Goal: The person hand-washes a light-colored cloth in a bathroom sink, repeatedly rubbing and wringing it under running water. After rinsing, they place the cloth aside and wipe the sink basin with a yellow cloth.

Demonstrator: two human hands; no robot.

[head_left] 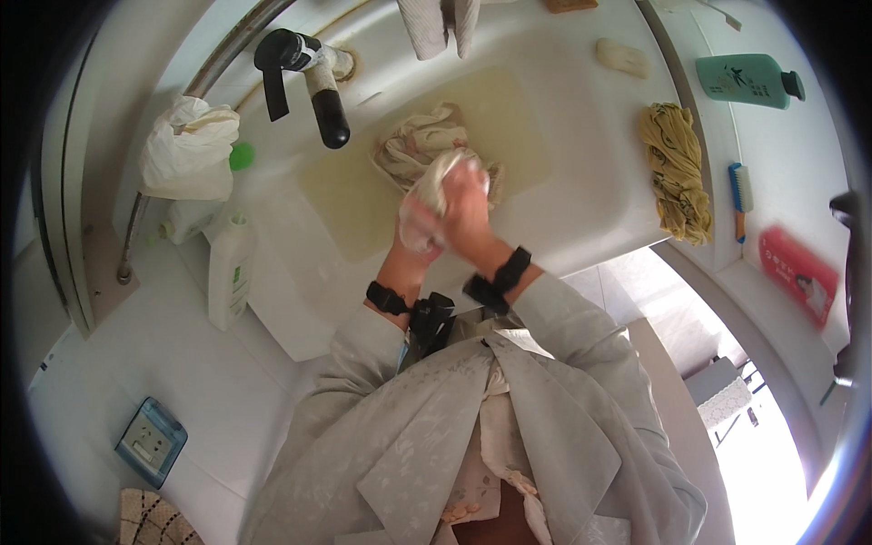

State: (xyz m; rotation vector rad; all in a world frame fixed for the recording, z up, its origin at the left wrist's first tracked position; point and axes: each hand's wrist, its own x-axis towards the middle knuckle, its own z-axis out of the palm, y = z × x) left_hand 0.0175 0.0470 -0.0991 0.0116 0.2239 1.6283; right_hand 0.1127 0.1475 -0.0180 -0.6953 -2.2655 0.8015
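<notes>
A wet, pale cloth (426, 139) with faint pinkish marks lies bunched in shallow, yellowish water in the white sink (579, 170). One soapy part of it is squeezed between my two hands, which are blurred by motion. My left hand (421, 221) grips the cloth from the near left side, with white suds on it. Pressed over the same bundle from the right is my right hand (466, 194), its fingertips foamy. The rest of the cloth trails beyond both hands into the water.
A black-tipped faucet (327, 102) juts over the sink's left part. Grey striped fabric (436, 27) hangs at the far rim. A soap bar (621, 58) and a mustard cloth (676, 174) rest at right, near a brush (740, 197) and green bottle (742, 80). White bottles (229, 272) stand left.
</notes>
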